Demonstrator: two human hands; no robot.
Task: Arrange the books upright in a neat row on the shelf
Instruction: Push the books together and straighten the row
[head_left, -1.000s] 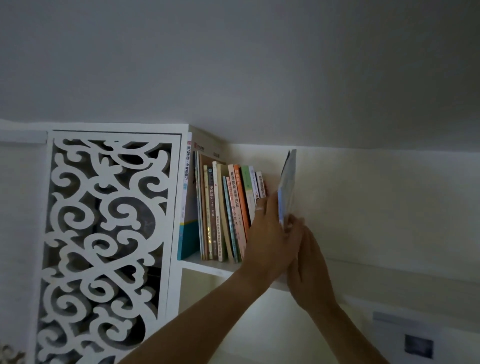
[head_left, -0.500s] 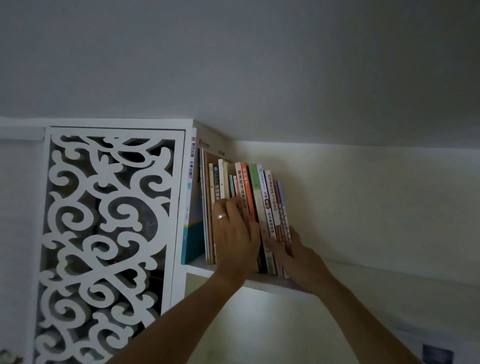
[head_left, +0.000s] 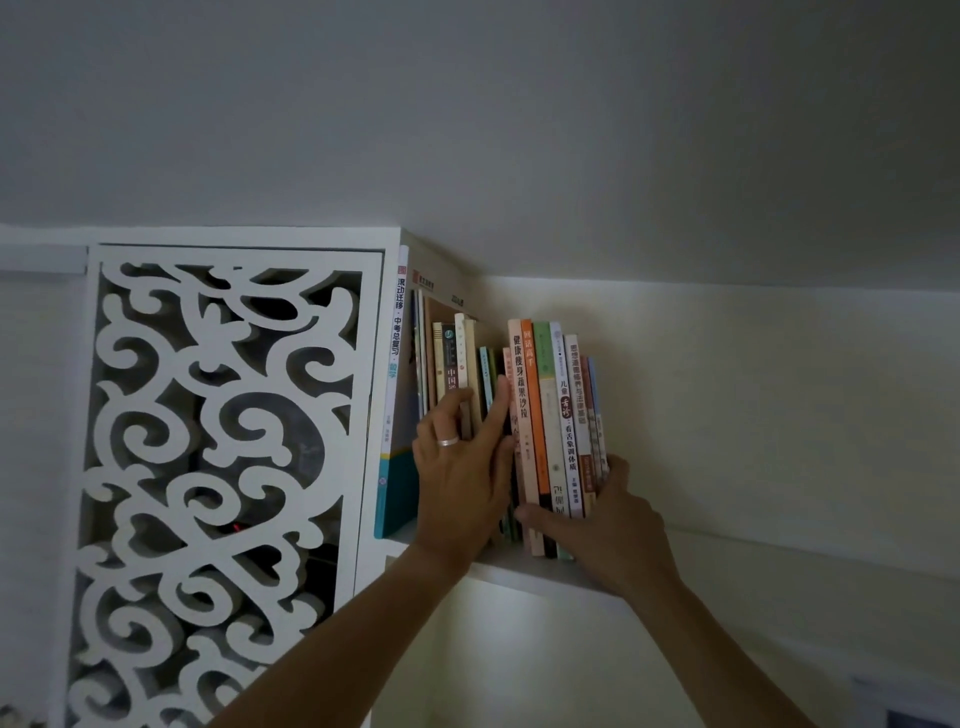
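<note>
Head view: I see a high white shelf (head_left: 524, 569) under a grey ceiling, in dim light.
Books: a row of books (head_left: 519, 415) stands on the shelf at about 12 o'clock from my wrists, spines facing me, starting against the cabinet side.
Tall white book: the tallest book (head_left: 394, 384) stands at the 9 o'clock end of the row, touching the cabinet.
Gap: I see the row split, a left group upright and a right group leaning slightly toward 1 o'clock.
Left hand: my left hand (head_left: 462, 467), ring on one finger, lies flat on the spines of the left group, fingers straight and slightly spread, one fingertip reaching into the split.
Right hand: my right hand (head_left: 608, 525) grips the bottom of the right group, thumb curled across the front of the spines at 9 o'clock, fingers wrapped round the outer blue book (head_left: 594, 410) at 3 o'clock.
Lattice panel: a white scrollwork cabinet door (head_left: 208, 467) sits at 9 o'clock of the books.
</note>
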